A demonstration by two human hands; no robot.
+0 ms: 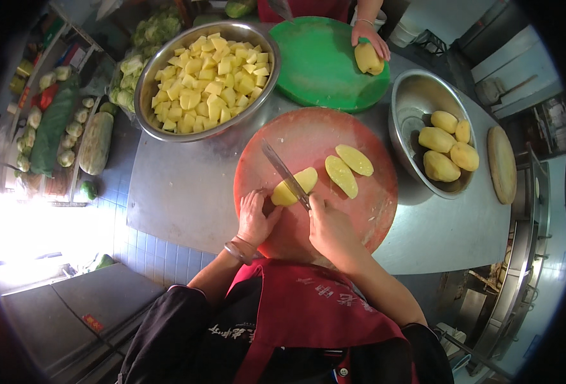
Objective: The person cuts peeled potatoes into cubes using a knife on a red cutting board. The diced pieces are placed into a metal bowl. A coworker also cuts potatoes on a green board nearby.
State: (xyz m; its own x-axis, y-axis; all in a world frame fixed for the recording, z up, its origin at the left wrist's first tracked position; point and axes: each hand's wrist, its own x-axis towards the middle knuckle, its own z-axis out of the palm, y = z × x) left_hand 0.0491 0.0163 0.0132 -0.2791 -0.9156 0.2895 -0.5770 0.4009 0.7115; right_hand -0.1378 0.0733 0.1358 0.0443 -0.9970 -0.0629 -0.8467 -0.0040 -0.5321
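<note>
My right hand [331,225] grips the handle of a kitchen knife [277,161], whose blade lies across a peeled potato piece [307,179] on the round red cutting board [278,132]. On the left side of the blade, my left hand [255,216] steadies that piece with fingertips and thumb at its end. How deep the edge has gone in is hard to make out. Right of the knife rest two long potato pieces, one potato piece [341,176] nearer me and another potato piece [355,160] just beyond, both with pale flat faces up.
A steel basin [141,103] heaped with potato chunks [206,81] stands at the far left. Opposite, a co-worker's hand [371,38] holds a potato [369,59] on a green board [321,62]. At right, a steel bowl [403,120] holds several peeled potatoes [441,165], beside a round wooden board [501,165].
</note>
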